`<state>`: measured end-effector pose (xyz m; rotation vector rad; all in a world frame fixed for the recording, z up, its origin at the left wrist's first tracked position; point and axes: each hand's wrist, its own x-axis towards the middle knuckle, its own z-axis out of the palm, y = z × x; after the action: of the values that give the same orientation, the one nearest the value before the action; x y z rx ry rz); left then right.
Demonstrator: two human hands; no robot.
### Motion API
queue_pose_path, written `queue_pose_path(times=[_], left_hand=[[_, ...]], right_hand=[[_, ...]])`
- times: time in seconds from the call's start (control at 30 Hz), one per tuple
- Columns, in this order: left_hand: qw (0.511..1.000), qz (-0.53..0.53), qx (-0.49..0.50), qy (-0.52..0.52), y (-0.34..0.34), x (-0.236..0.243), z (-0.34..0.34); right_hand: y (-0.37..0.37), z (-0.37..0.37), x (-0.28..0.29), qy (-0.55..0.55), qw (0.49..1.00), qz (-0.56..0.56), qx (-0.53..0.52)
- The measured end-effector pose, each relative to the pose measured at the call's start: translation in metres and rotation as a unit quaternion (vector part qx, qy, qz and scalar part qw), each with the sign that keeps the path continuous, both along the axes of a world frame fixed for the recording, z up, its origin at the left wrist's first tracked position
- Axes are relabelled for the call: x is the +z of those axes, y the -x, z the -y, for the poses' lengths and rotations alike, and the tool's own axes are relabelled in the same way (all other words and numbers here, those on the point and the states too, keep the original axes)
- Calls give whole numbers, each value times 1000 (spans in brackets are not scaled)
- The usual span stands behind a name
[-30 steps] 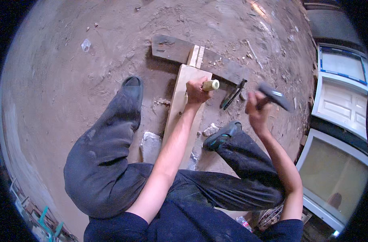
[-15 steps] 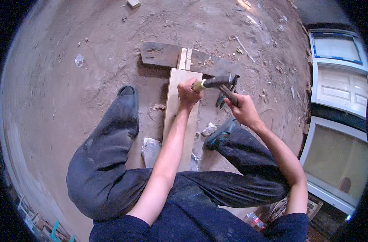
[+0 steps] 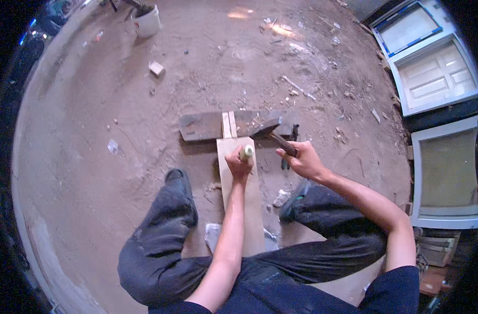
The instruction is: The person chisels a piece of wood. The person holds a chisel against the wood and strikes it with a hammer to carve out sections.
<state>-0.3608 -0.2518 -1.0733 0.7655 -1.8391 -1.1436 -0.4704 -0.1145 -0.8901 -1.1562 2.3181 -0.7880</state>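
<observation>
My left hand (image 3: 238, 165) grips a tool with a pale round handle (image 3: 246, 152), probably a chisel, over a pale wooden plank (image 3: 241, 216); its blade is hidden. My right hand (image 3: 305, 160) is closed around the dark handle of a hammer (image 3: 267, 127), whose head is raised beside and beyond the pale handle, apart from it. The plank runs toward me between my legs; its narrow far end (image 3: 229, 124) lies on a dark weathered board (image 3: 198, 127). A dark pliers-like tool (image 3: 295, 127) lies to the right, partly behind the hammer and hand.
A white bucket (image 3: 146, 23) stands far back left. White doors (image 3: 435, 76) and a framed glass panel (image 3: 447, 171) line the right side. A small block (image 3: 156, 68), a plastic scrap (image 3: 113, 146) and wood chips litter the dirt floor. My bent legs (image 3: 155, 240) flank the plank.
The hammer came down onto the pale handle at half a second ago and is now lifted off it. The view has tilted up, showing more floor and the bucket.
</observation>
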Motion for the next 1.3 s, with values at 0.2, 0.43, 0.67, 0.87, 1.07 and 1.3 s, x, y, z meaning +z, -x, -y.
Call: queue_pose_path(times=[0.2, 0.43, 0.67, 0.87, 1.07, 1.3], left_hand=[[999, -35, -6, -37, 9, 11, -14], [999, -30, -20, -14, 10, 17, -15], [999, -12, -34, -5, 6, 16, 0], [1000, 6, -24, 11, 10, 16, 1], [998, -50, -11, -31, 15, 20, -5], [998, -69, -12, 3, 14, 28, -9]], right_hand=[[9, -4, 7, 139, 990, 36, 16], [17, -13, 13, -45, 993, 98, 54], [2, 4, 38, 99, 990, 50, 84], [1, 0, 33, -25, 997, 7, 79], [-10, 10, 40, 295, 952, 64, 54], [1, 7, 2, -1, 991, -72, 115]])
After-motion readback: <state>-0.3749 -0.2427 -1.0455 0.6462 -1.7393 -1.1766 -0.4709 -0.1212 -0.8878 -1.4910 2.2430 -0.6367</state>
